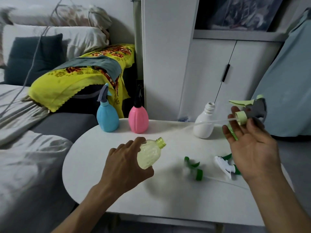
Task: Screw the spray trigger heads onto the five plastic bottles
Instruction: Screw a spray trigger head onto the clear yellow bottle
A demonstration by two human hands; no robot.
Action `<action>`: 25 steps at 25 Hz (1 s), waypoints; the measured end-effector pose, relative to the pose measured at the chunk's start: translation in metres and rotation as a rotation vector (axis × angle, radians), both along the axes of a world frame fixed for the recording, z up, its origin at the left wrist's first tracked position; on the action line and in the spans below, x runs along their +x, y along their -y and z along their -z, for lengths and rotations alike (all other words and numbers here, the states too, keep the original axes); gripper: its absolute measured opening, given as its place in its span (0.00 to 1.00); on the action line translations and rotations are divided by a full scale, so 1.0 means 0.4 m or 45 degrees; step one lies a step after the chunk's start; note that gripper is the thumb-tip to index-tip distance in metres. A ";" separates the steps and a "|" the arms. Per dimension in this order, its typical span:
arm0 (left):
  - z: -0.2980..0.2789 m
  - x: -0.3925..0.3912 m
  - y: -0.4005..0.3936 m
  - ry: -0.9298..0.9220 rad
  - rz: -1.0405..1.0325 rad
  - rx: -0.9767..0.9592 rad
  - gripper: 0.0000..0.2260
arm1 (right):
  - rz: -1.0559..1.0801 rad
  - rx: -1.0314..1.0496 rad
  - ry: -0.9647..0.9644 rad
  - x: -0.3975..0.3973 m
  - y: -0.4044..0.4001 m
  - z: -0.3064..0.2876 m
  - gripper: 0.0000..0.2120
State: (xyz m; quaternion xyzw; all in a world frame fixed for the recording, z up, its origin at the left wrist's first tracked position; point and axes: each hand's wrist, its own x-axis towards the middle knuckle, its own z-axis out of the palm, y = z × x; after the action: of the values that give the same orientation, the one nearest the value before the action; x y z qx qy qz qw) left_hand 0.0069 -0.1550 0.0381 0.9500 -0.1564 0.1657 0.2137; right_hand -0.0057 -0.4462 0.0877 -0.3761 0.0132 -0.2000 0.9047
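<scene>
My left hand (124, 167) grips a pale yellow-green bottle (149, 153), tilted with its open neck pointing up and right above the white table (151, 195). My right hand (252, 145) holds up a grey and light-green trigger head (250, 108) by its cap; its thin tube points left. A white bottle (203, 125) with an open neck stands just beyond. A blue bottle (107, 116) and a pink bottle (138, 118) stand at the back with trigger heads on. A green trigger head (195, 169) and a white and green trigger head (225, 165) lie on the table.
A bed with grey and white covers lies to the left. A yellow flowered cloth (80, 76) covers something behind the table. White cupboard doors (218, 73) stand at the back. A pale blue cloth (289, 91) hangs at the right.
</scene>
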 end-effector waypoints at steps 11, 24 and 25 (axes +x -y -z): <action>-0.007 0.016 0.005 0.078 0.029 0.052 0.34 | -0.203 -0.307 -0.148 0.005 -0.192 0.080 0.15; -0.014 0.010 0.005 0.112 0.117 0.264 0.33 | -0.360 -0.713 -0.454 -0.009 -0.224 0.123 0.32; -0.016 0.010 0.005 0.113 0.122 0.260 0.33 | -0.381 -0.818 -0.499 -0.013 -0.219 0.118 0.37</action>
State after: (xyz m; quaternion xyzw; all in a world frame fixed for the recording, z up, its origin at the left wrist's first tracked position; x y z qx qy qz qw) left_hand 0.0108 -0.1570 0.0446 0.9500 -0.2270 0.1803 0.1164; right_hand -0.0109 -0.3587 0.0406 -0.6685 0.0673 0.0155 0.7405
